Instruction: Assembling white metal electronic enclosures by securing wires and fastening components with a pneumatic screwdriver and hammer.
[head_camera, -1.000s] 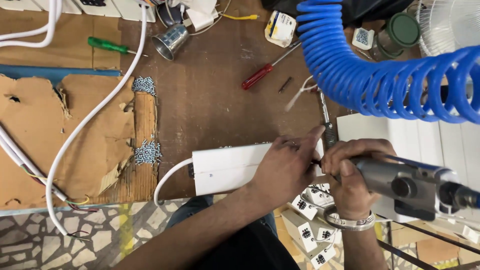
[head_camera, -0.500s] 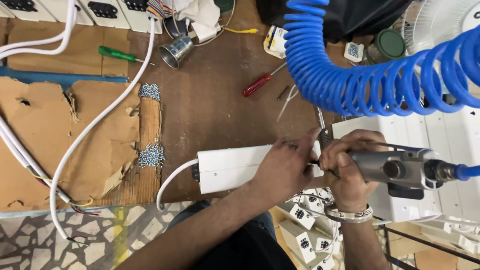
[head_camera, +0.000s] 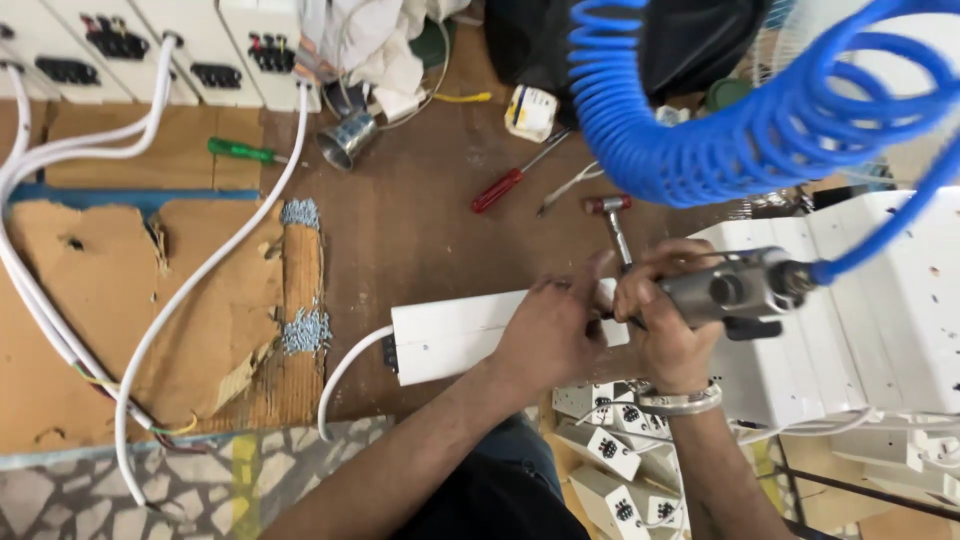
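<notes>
My left hand (head_camera: 548, 335) lies flat and spread on the right end of the long white plastic power-strip casing (head_camera: 455, 335), fingers open, pressing it against the worn brown wooden bench (head_camera: 420, 230); the casing sits near the bench's front edge, with a smooth white cable (head_camera: 340, 385) curling out of its left end. My right hand (head_camera: 665, 325) is wrapped tight around the grey metal barrel of a pneumatic screwdriver (head_camera: 735, 288), held sideways with its tip hidden behind my left fingers at the casing's end. A glossy blue coiled air hose (head_camera: 700, 130) springs from the tool's rear and loops overhead. Just beyond my knuckles lies a small hammer with a steel handle (head_camera: 612, 222). Farther back lies a red-handled screwdriver (head_camera: 510, 185), and left of the casing, small heaps of silvery screws (head_camera: 305, 330) sit on torn, rough brown cardboard (head_camera: 130, 300).
</notes>
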